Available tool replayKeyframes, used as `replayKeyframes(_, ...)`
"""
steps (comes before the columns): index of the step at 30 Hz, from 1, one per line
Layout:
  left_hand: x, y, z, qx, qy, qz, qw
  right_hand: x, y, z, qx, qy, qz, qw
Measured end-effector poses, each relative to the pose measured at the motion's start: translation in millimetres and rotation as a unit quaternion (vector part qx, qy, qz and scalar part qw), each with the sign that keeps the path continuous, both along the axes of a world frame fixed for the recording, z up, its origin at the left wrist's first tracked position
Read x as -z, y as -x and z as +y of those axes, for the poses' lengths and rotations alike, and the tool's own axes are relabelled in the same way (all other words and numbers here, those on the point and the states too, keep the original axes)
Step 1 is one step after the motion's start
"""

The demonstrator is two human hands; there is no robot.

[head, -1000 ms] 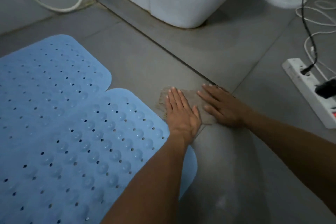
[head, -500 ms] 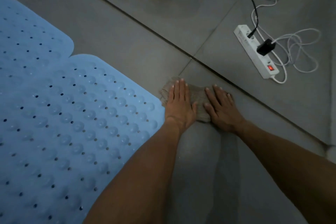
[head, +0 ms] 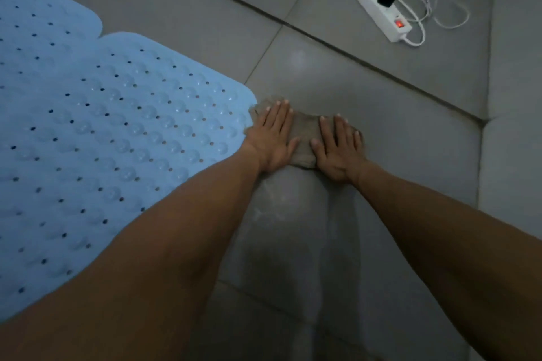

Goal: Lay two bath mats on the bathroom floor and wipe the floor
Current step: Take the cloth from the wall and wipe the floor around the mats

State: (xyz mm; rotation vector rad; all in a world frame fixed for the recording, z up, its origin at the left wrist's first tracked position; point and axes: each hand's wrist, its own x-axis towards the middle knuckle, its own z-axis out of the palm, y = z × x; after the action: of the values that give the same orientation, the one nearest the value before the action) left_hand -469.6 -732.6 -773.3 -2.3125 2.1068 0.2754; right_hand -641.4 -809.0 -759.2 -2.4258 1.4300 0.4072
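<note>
While bare gray floor (head: 366,114) lies ahead, my left hand (head: 272,138) and right hand (head: 337,149) press flat, fingers straight, on the rag (head: 305,138) touching the blue mat's (head: 117,126) edge.

ahead: bare floor (head: 337,73) | left: mat (head: 123,114) (adjoining) | far-right: power strip (head: 378,6), seemingly clear

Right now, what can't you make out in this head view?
- Cloth: mostly covered by the left hand and right hand; full shape unknown.
- Far mat and near mat: cut by the left edge; the forearm hides part of the near one.
- Power strip: plug cables leave the top edge.
</note>
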Motion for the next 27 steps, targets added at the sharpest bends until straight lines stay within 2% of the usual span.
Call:
replayKeyframes(9,1,3,84,0.052,-0.003,-0.021,0.998,15,20,94,0.023,0.026,-0.045,0.998)
replayKeyframes(16,-1,-1,194,0.103,0.001,-0.033,0.994,16,22,224,0.05,0.03,-0.076,0.995)
replayKeyframes(23,-6,2,293,0.106,-0.018,-0.043,0.993,17,26,325,0.027,0.027,-0.089,0.995)
replayKeyframes(27,-6,7,367,0.085,-0.03,-0.045,0.995,12,31,381,-0.027,0.018,-0.107,0.994)
